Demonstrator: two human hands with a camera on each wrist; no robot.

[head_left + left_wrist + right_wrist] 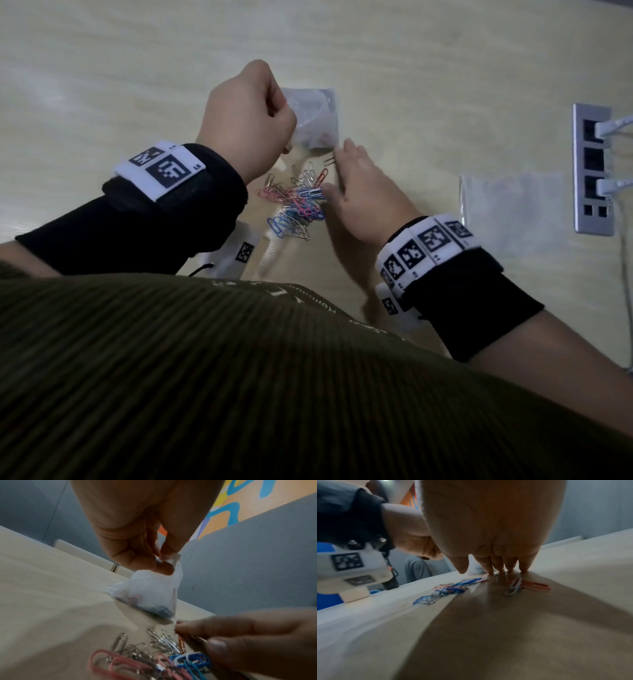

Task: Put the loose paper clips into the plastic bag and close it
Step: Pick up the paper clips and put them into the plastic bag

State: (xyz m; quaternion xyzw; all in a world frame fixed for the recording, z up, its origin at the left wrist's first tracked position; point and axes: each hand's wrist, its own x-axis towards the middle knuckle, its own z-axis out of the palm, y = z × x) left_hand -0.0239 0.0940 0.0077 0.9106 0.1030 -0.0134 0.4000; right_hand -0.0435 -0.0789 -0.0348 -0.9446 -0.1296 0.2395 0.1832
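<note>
The left hand [245, 116] is seen in the head view raised over the pale wooden table [102, 85], its thumb and fingers pinched on the top edge of the small plastic bag [317, 118], whose lower end rests on the table beyond the pile of loose paper clips [296, 202]. The pinch itself is hidden by the knuckles in that view; it is shown plainly only in the left wrist view, where the bag's rim is held between thumb and fingertips [164, 566] and a few pink and blue clips are made out through the bag's translucent wall [154, 592]. The right hand [363, 198] is laid flat at the right edge of the pile, fingers extended and together, nothing being gripped. In the right wrist view the straight fingertips [489, 568] are shown pressed down on the table, with a white clip [513, 586] and an orange clip [536, 585] lying beneath the palm, a detail concealed by the back of the hand in the head view. Whether the fingertips touch a clip cannot be told. A single silver clip [329, 161] is seen just beside the right index finger in the head view. Only there are a second flat plastic bag [513, 212] and a grey socket panel [592, 171] shown, well to the right of the hands.
</note>
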